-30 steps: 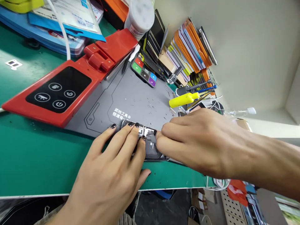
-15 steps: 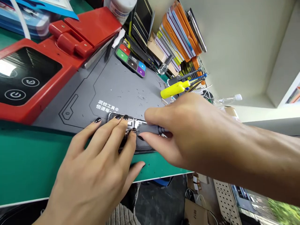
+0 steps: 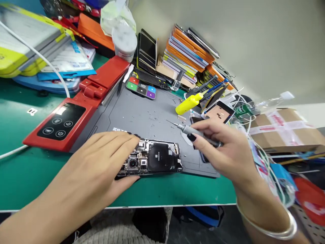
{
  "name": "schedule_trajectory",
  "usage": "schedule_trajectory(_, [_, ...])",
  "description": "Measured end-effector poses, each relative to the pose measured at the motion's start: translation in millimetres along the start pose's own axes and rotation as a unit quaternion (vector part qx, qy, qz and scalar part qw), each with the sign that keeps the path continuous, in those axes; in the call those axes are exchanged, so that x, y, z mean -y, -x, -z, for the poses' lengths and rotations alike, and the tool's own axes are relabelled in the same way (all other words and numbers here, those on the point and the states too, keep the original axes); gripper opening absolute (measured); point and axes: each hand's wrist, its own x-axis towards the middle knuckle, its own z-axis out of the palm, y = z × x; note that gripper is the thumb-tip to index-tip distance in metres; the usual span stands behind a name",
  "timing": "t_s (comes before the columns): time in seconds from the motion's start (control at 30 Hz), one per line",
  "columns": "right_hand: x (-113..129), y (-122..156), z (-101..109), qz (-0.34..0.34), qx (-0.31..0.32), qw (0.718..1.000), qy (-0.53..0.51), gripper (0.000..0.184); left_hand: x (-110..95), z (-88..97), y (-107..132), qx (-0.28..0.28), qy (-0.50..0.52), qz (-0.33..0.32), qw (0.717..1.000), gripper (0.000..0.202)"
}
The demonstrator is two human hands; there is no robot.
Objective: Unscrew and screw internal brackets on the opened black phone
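Observation:
An opened smartphone [image 3: 160,156] lies on the grey work mat [image 3: 157,118], its camera module and black inner cover exposed. My left hand [image 3: 104,159] is closed over the phone's left end, fingers across the far side and thumb along the near edge; that end is hidden under it. Right of the phone and raised above the mat, my right hand [image 3: 220,145] pinches a grey precision screwdriver [image 3: 189,130] between thumb and fingers. Its thin tip points left, apart from the phone. A yellow bottle [image 3: 189,103] stands beyond the screwdriver.
A red device with touch buttons [image 3: 62,122] lies at left. A colour-marked case [image 3: 141,88] rests on the mat's far side. Stacked boxes [image 3: 188,47] stand behind. At right are a phone with a lit screen [image 3: 219,113], cables and a taped carton [image 3: 284,130].
My right hand has lifted the screwdriver off the phone and moved right. My left hand has shifted from fingers laid on the phone to a grip round its left end. The view has swung.

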Motion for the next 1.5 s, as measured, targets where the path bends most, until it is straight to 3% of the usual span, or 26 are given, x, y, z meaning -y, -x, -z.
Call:
schedule_trajectory(0.17, [-29.0,20.8,-26.2,-0.025,-0.099,0.984,-0.146,0.005,11.7,14.8,-17.2,0.051,-0.017,-0.021,0.998,0.036])
schedule_trajectory(0.3, [-40.6,29.3,-28.7,-0.035,-0.164,0.969,-0.181,0.008,14.1,17.8,-29.7,0.074,-0.020,-0.024,0.997,0.033])
schedule_trajectory(0.5, [-43.0,38.6,-23.8,-0.024,-0.141,0.979,-0.148,0.016,20.5,17.0,-28.9,0.084,-0.006,-0.002,0.996,0.032])
schedule_trajectory(0.83, [-39.0,45.5,-28.3,-0.024,-0.156,0.975,-0.155,0.012,24.3,16.3,-25.4,0.095,0.013,-0.010,0.995,0.036])
schedule_trajectory(1.13, [-38.7,43.6,-34.4,-0.022,-0.124,0.980,-0.156,0.019,18.0,9.5,-27.6,0.092,0.062,0.007,0.994,0.026])
schedule_trajectory(1.3, [-38.0,45.6,-38.1,-0.024,-0.139,0.978,-0.155,0.018,15.0,3.9,-30.4,0.047,0.051,0.024,0.997,0.044])
schedule_trajectory(1.5, [-37.5,47.8,-38.6,-0.035,-0.134,0.975,-0.172,0.019,15.9,3.0,-29.7,0.047,0.069,0.021,0.996,0.053])
